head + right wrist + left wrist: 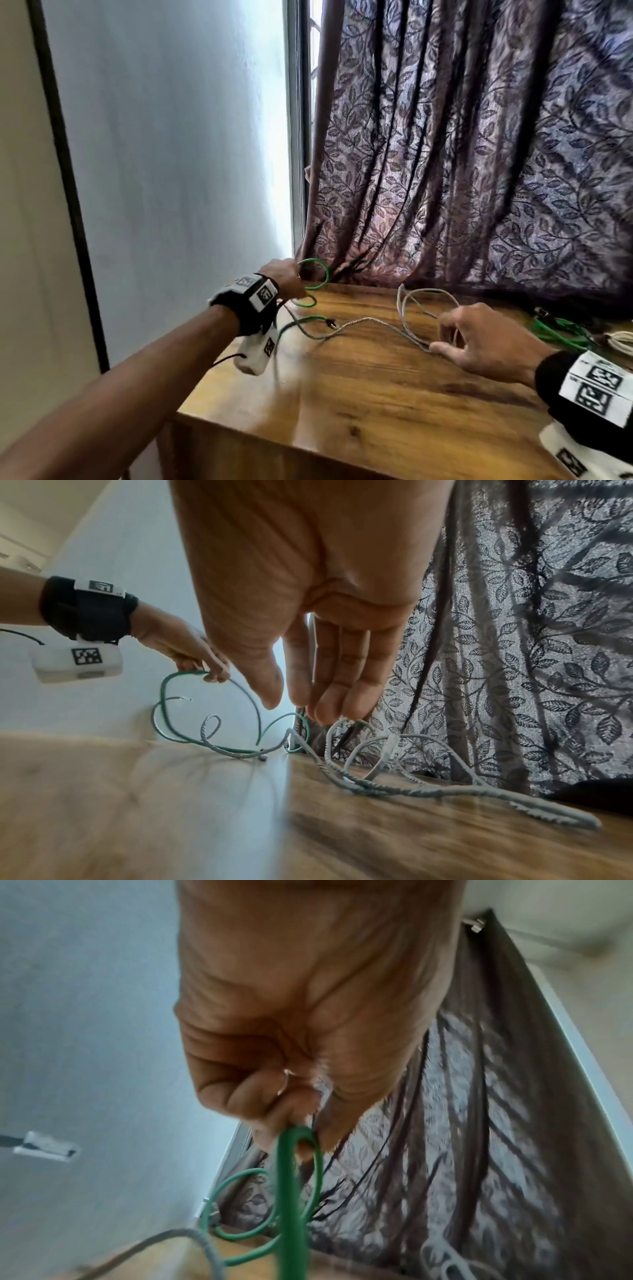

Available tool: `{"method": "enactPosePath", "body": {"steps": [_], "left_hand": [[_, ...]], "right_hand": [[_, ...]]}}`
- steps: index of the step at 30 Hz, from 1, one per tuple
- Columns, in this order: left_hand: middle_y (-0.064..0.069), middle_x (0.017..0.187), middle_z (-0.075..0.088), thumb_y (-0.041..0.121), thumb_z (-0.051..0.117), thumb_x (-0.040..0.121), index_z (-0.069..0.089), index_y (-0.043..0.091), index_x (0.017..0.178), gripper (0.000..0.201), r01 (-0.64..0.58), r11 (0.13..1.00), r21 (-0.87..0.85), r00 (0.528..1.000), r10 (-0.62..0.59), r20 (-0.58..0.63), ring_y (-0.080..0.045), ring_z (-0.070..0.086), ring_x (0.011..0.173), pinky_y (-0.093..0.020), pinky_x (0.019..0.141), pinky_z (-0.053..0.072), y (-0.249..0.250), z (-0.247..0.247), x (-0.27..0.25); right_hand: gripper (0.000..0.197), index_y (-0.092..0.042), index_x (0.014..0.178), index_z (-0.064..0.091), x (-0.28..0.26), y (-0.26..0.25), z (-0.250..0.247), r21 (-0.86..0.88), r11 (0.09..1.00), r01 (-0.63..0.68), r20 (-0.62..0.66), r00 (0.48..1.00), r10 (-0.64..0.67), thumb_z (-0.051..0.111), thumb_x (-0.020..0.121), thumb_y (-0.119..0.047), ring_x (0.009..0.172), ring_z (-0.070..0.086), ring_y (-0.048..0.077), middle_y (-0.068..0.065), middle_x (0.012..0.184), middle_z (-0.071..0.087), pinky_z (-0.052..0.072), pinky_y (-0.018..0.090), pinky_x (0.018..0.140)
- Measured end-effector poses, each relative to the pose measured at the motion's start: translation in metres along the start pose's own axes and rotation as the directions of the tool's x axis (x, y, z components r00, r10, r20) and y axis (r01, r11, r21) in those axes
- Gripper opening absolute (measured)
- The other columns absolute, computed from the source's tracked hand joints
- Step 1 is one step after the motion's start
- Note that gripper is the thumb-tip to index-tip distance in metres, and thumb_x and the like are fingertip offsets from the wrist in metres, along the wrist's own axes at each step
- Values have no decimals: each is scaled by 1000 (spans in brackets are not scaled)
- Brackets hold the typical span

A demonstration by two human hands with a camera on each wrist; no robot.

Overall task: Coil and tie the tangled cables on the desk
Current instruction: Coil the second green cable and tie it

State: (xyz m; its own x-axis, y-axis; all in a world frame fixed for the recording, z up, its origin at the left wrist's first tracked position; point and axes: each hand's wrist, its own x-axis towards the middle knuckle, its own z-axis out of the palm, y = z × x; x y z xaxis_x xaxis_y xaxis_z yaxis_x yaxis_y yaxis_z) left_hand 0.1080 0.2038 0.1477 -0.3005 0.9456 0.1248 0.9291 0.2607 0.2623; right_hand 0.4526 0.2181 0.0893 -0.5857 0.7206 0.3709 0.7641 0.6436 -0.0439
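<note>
A green cable (327,274) (289,1191) (167,688) rises in loops from the wooden desk (376,394) at its far left corner. My left hand (298,277) (301,1134) (209,673) pinches the top of those loops above the desk. Lower down the green cable twists together with a grey braided cable (359,322) (377,788), which lies in loose loops across the desk. My right hand (445,334) (291,704) hangs over the grey loops with straight, relaxed fingers, its fingertips at the cable, gripping nothing.
A patterned curtain (479,154) hangs right behind the desk, and a pale wall (171,171) runs along the left. At the far right lie another green cable bundle (561,334) and a white cable (616,339). The desk's left edge drops off below my left wrist.
</note>
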Motion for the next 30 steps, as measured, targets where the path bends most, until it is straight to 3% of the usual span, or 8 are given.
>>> {"method": "enactPosePath", "body": {"steps": [4, 8, 12, 17, 21, 24, 27, 30], "left_hand": [[-8, 68, 59, 31, 73, 93, 69, 6, 80, 28, 56, 911, -409, 998, -56, 12, -14, 41, 45, -20, 45, 29, 3, -34, 1], [-4, 63, 60, 16, 75, 94, 69, 6, 82, 16, 65, 636, -769, 998, -25, 64, -5, 36, 39, -17, 37, 29, 17, -60, -10], [-5, 66, 61, 6, 70, 95, 65, 2, 90, 8, 65, 313, -948, 980, 157, 119, -4, 51, 43, -13, 41, 44, 32, -69, -29], [-7, 74, 68, 3, 73, 91, 69, 0, 94, 6, 99, 123, -987, 960, 248, 127, -9, 62, 58, -16, 56, 58, 50, -63, -47], [-13, 86, 73, 2, 72, 91, 70, -5, 104, 14, 43, 16, -999, 966, 254, 45, -14, 70, 68, -22, 67, 61, 55, -58, -54], [-18, 100, 74, 9, 73, 95, 69, 3, 114, 20, -117, 179, -977, 951, 305, -58, -23, 70, 79, -31, 74, 61, 43, -47, -53], [-15, 101, 76, 34, 64, 101, 73, 10, 114, 28, -378, 846, -377, 926, 356, -129, -25, 68, 84, -34, 77, 55, 22, -20, -46], [-15, 104, 77, 41, 41, 111, 75, 6, 108, 49, -391, 894, -221, 914, 405, 20, -29, 74, 89, -38, 81, 61, 10, 2, -49]], "right_hand": [[30, -27, 73, 66, -7, -12, -1, 84, 996, 15, 2, 1000, -16, 75, 90, -50, 66, 63, 1, -14, 70, 67, 45, 14, 57], [24, -32, 93, 71, -4, -32, -3, 273, 961, 41, 4, 999, -44, 78, 86, -53, 79, 66, -1, -14, 82, 72, 54, 17, 71], [55, -39, 125, 61, 7, -66, -7, 483, 875, 26, 53, 997, -59, 76, 80, -67, 81, 70, -4, -16, 98, 74, 58, 19, 75], [50, -21, 126, 59, 37, -117, -3, 836, 539, -100, 128, 992, -13, 81, 86, -40, 88, 77, 26, 8, 107, 77, 65, 42, 81], [21, 5, 114, 65, 61, -138, 2, 951, 254, -177, 147, 980, 132, 62, 103, -12, 89, 73, 30, 29, 109, 73, 63, 38, 81], [18, 4, 99, 62, 79, -134, 6, 965, -177, -191, 230, 945, 231, 53, 107, -9, 75, 76, 30, 26, 91, 74, 65, 35, 69], [19, 7, 104, 58, 94, -118, 7, 874, -466, -135, 313, 891, 328, 47, 110, -8, 57, 75, 29, 25, 72, 73, 63, 34, 52], [26, 5, 94, 56, 97, -102, 11, 850, -502, -159, 382, 842, 380, 45, 111, -10, 44, 70, 23, 20, 58, 70, 57, 29, 41]]}}
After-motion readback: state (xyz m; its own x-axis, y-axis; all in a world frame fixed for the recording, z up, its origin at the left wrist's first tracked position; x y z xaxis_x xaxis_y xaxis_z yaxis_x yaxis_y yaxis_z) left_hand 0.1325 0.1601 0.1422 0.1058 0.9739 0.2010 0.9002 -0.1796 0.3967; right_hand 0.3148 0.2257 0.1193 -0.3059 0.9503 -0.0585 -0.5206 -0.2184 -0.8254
